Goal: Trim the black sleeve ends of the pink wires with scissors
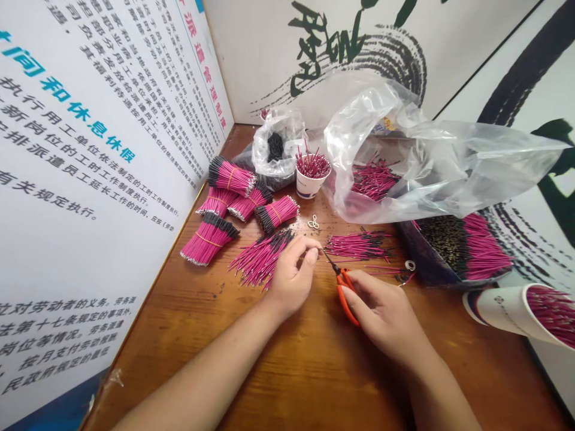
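My right hand (381,311) is closed around orange-handled pliers (345,287), whose thin dark jaws point up and left. Just beyond the tip, my left hand (294,272) is closed in a pinch. Whatever lies between its fingertips is too small to make out. Under and beside the left hand spreads a loose pile of magenta wires (258,260) with black ends. Another loose row of magenta and black wires (359,245) lies past the pliers' tip. Small pale rings (313,222) sit on the table above the left hand.
Banded wire bundles (231,179) are stacked at the left. Behind stand a paper cup of wires (313,173) and a bag with black pieces (276,140). A clear plastic bag (426,173) overhangs a wire-filled box (449,278). Another cup (498,308) leans at right. Printed walls enclose the table (287,377).
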`<state>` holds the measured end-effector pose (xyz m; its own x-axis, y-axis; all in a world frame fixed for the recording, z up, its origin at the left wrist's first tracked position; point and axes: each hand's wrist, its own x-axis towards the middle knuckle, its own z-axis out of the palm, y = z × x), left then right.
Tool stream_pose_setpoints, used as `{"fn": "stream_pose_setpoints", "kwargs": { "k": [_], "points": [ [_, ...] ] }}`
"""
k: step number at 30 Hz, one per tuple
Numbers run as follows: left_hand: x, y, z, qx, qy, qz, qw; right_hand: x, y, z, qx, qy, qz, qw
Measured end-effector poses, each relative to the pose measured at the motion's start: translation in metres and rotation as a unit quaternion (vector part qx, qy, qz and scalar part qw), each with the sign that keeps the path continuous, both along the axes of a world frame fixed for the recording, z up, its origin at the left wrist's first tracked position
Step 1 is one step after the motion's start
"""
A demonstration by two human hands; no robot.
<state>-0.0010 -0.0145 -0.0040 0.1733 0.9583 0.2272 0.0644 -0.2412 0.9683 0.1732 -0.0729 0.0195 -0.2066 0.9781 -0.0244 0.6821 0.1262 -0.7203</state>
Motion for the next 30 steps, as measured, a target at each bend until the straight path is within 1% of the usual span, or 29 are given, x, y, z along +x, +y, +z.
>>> {"fn": "stream_pose_setpoints", "kwargs": {
  "k": [4, 14, 23, 30],
  "points": [
    [-0.0003, 0.0, 0.0, 0.004, 0.001, -0.002, 1.0, -0.0008, 0.0002, 0.0003, -0.015, 0.003, -0.006, 1.0],
    [-0.0006, -0.0004, 0.0024, 0.001, -0.002, -0.008, 1.0, -0.0001, -0.0008, 0.005, -0.026, 0.019, -0.005, 0.999],
    [-0.0012, 0.0, 0.0033, -0.006, -0.008, -0.008, 1.0, 0.0004, 0.0006, 0.0071, -0.001, -0.008, 0.005, 1.0],
    [-0.0009, -0.0004, 0.0032, -0.025, 0.003, -0.002, 1.0, -0.0002, 0.0012, 0.0062, -0.036, 0.017, -0.002, 0.999]
  ]
}}
